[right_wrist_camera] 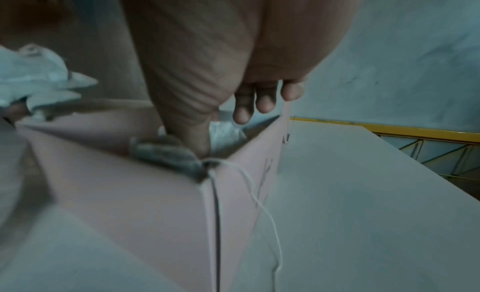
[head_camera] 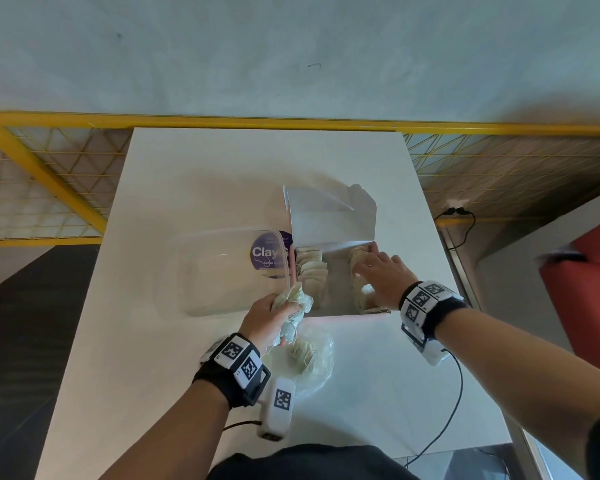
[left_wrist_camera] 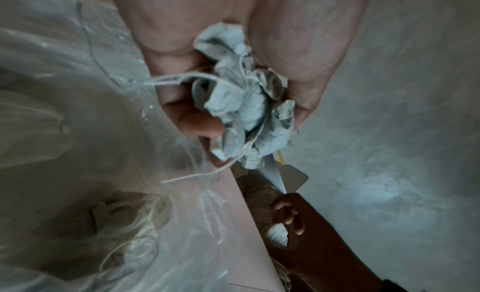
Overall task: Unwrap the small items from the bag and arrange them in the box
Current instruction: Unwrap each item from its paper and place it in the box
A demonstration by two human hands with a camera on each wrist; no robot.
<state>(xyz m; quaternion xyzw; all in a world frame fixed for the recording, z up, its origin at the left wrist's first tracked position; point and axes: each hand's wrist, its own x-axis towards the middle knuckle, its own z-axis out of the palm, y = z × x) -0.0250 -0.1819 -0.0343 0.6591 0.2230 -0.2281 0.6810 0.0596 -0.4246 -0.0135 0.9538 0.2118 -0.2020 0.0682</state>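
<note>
My left hand [head_camera: 269,318] grips a crumpled bunch of tea bags [left_wrist_camera: 244,103], fingers and thumb curled round it, strings trailing loose. It sits at the near left corner of the box [head_camera: 340,315], just above the rim. In the left wrist view the bunch fills the palm; several bags, count unclear.

My right hand [head_camera: 378,271] reaches down into the right side of the box, fingers extended among the bags there. In the right wrist view the fingertips [right_wrist_camera: 242,113] point downward inside the far corner, and I cannot tell whether they pinch anything. One bag's string [right_wrist_camera: 262,206] hangs over the near right corner, outside the wall.

Box lid flap [head_camera: 329,216] stands open at the far side. Rows of bags [head_camera: 310,268] stand along the left inside wall.

Clear plastic bag [head_camera: 312,358] lies on the counter [head_camera: 194,188] just in front of the box, some bags inside. Clear plastic container [head_camera: 222,271] lies left of the box, touching it.
</note>
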